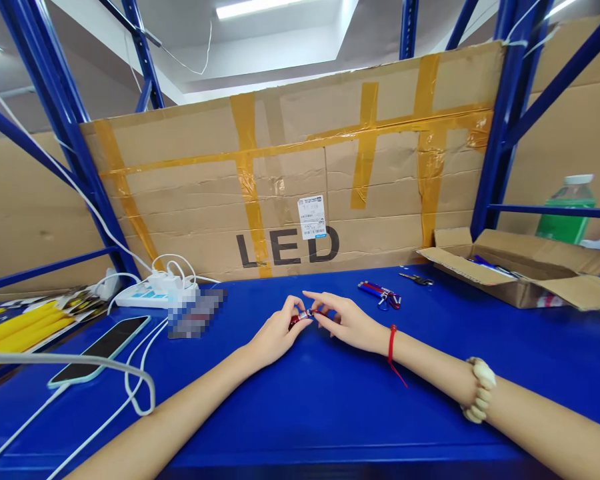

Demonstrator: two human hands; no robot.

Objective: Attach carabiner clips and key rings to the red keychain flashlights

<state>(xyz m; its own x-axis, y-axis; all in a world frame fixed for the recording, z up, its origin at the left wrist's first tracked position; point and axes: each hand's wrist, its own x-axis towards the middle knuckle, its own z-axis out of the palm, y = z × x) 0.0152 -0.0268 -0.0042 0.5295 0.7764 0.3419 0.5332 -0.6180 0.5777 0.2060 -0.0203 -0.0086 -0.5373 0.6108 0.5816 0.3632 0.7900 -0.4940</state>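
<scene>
Low over the middle of the blue table, my left hand (275,335) is closed around a small red metal tube (295,320) with a silvery end. My right hand (344,322) meets it from the other side, thumb and fingers pinched at that end, one finger stretched out above. Exactly what the right fingertips grip is too small to tell. Beyond my right hand lie several slim red and blue metal tubes (380,292) with small carabiner clips.
Keys (417,279) lie near an open cardboard box (523,277) at the right. On the left are a phone (103,350) with its cable, a white power strip (150,295) and yellow items (27,327). A taped cardboard panel (200,200) stands along the back.
</scene>
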